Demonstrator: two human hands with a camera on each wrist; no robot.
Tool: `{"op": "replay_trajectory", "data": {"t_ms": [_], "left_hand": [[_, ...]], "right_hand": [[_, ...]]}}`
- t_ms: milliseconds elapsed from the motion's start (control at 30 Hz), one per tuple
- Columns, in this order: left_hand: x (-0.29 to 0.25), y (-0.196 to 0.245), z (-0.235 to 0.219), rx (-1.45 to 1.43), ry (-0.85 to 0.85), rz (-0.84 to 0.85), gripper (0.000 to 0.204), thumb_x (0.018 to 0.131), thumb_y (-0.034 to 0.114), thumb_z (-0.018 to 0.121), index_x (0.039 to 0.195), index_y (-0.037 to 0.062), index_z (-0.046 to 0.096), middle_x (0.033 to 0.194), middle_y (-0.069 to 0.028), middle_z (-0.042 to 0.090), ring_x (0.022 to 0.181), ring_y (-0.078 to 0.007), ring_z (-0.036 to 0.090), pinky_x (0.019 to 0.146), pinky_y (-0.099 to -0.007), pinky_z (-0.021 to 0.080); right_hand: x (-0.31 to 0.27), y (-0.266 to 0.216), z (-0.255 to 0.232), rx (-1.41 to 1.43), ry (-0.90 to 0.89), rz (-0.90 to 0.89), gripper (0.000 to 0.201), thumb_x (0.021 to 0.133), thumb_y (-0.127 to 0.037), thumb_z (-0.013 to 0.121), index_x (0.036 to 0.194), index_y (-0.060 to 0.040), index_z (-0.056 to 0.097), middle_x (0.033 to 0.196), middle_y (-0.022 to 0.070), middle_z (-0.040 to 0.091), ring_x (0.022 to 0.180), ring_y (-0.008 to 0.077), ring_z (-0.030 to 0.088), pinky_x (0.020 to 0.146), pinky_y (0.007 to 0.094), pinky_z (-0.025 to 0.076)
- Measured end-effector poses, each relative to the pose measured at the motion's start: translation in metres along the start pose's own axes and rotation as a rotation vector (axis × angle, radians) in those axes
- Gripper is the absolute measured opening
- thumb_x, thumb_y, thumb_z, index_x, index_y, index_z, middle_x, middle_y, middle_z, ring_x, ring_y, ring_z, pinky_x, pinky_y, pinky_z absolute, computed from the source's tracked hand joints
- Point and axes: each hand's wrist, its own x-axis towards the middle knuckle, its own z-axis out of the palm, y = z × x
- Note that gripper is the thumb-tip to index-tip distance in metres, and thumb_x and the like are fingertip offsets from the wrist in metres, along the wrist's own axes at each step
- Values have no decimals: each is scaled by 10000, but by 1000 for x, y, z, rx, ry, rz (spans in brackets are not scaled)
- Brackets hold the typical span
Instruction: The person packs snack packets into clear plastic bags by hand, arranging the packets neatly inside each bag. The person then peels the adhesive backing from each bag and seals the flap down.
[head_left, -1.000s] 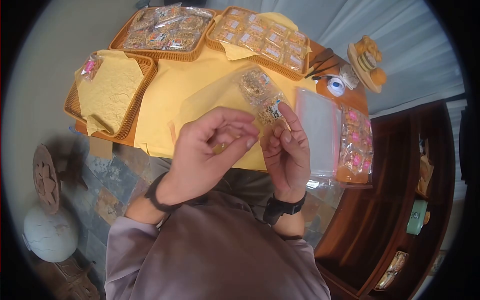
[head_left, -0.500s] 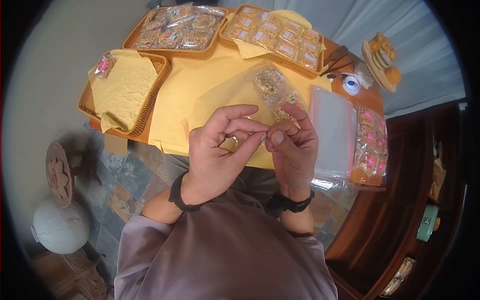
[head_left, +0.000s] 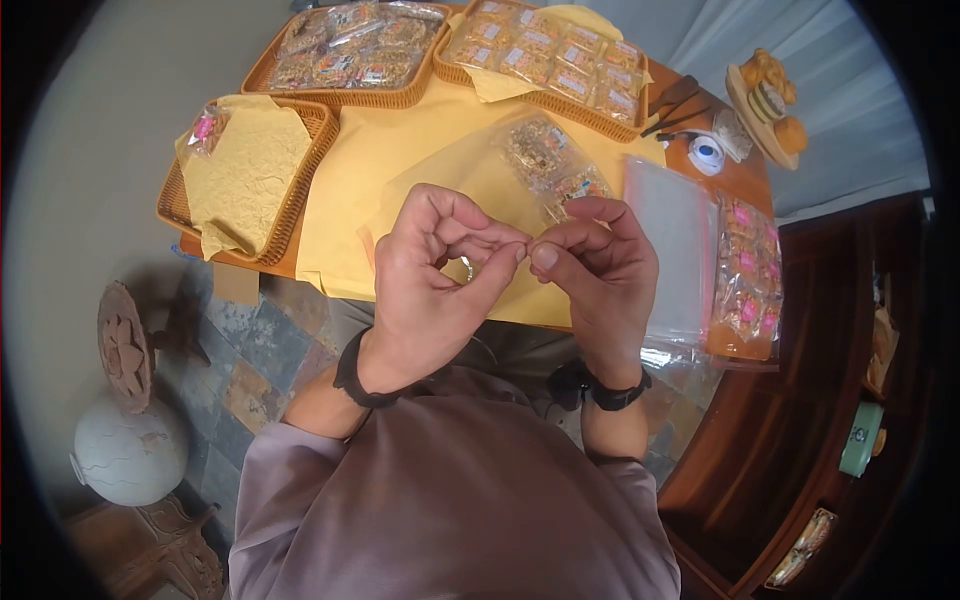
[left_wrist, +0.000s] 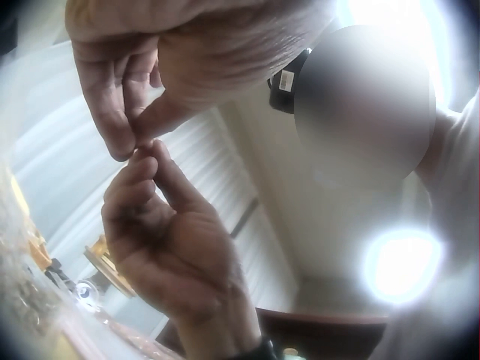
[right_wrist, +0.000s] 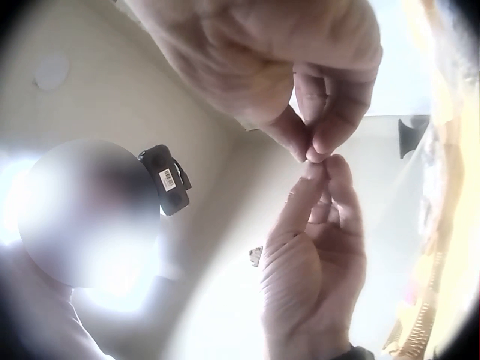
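My left hand (head_left: pixel 435 285) and right hand (head_left: pixel 605 280) meet in front of me above the table's near edge. On each hand the thumb and index finger pinch together, and the fingertips of the two hands touch. Both wrist views show the left hand (left_wrist: pixel 187 56) and right hand (right_wrist: pixel 300 60) pinching at one tiny thing, nearly hidden by the fingertips; I cannot tell what it is. Beyond them, a large clear plastic bag (head_left: pixel 425 185) lies on the yellow cloth, with packs of round nutty snacks (head_left: pixel 540 145) at its far end.
Wicker trays of packaged snacks (head_left: pixel 350 95) (head_left: pixel 640 125) line the back; another tray (head_left: pixel 325 140) at left holds one pink-labelled pack (head_left: pixel 207 130). At right lie flat clear bags (head_left: pixel 665 240), pink-labelled packs (head_left: pixel 745 270), a white roll (head_left: pixel 706 154) and dark tools (head_left: pixel 680 95). A wooden shelf (head_left: pixel 770 400) stands right.
The hands, apart a second ago, have come together at the fingertips. The right index finger has bent down from pointing up. The head view has shifted slightly.
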Motion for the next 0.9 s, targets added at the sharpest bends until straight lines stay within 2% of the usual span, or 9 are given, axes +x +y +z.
{"op": "replay_trajectory", "data": {"t_ms": [133, 200, 333, 433, 533, 600, 633, 700, 900], "left_hand": [[2, -4, -4, -50, -7, -49, 335, 888, -126, 701, 1035, 42, 451, 958, -154, 741, 875, -158, 728, 789, -252, 570], [3, -6, -7, -145, -23, -125, 305, 908, -71, 701, 1016, 46, 441, 942, -133, 749, 809, -108, 713, 721, -232, 562], [8, -11, -12, -299, -63, -203, 287, 920, -61, 704, 1030, 42, 460, 932, -142, 746, 828, -129, 722, 723, -245, 572], [14, -11, -12, -359, -62, -240, 265, 931, -50, 709, 1059, 24, 488, 942, -164, 747, 848, -158, 734, 730, -257, 582], [13, -9, -8, -353, -16, -254, 257, 939, -39, 712, 1092, 4, 511, 961, -183, 752, 875, -180, 742, 737, -255, 580], [11, -8, -3, -345, -30, -232, 290, 936, -48, 709, 1137, -9, 504, 991, -195, 753, 903, -176, 740, 758, -257, 582], [10, -7, -1, -346, -30, -231, 290, 936, -48, 709, 1137, -9, 504, 991, -195, 753, 903, -176, 740, 758, -257, 582], [8, -6, 3, -305, -12, -226, 344, 934, -60, 704, 1191, -23, 479, 1011, -195, 750, 919, -171, 737, 776, -255, 582], [5, -5, 8, -326, 32, -197, 407, 914, -85, 708, 1241, -21, 474, 1002, -191, 758, 901, -188, 746, 738, -257, 580]], "right_hand": [[2, -8, 0, -118, -20, 5, 383, 870, 74, 774, 1182, 23, 557, 948, 121, 753, 879, 141, 716, 806, 270, 573], [3, -11, -1, -191, -53, 20, 369, 869, 86, 765, 1173, 32, 562, 944, 112, 749, 886, 143, 717, 811, 279, 577], [3, -15, -2, -288, -57, 35, 366, 868, 91, 760, 1175, 26, 570, 932, 105, 750, 888, 143, 717, 810, 285, 580], [4, -10, -3, -219, -49, 3, 434, 857, 109, 758, 1231, 29, 554, 964, 91, 725, 899, 148, 714, 814, 290, 586], [9, -2, -7, 48, 28, -60, 536, 839, 151, 741, 1309, 27, 513, 1064, 77, 648, 908, 185, 719, 809, 288, 590], [10, 1, -10, 218, 13, -15, 646, 820, 185, 723, 1381, 23, 449, 1156, 75, 536, 910, 226, 725, 738, 285, 599], [10, 0, -9, 217, 12, -16, 646, 820, 185, 723, 1381, 23, 449, 1156, 75, 536, 910, 226, 725, 738, 285, 599], [8, -1, -7, 186, 42, 2, 700, 813, 183, 725, 1413, 12, 405, 1202, 78, 479, 905, 257, 736, 615, 269, 587], [6, 0, -3, 144, 97, -15, 714, 821, 153, 739, 1419, 9, 375, 1202, 81, 467, 913, 263, 749, 482, 229, 549]]}}
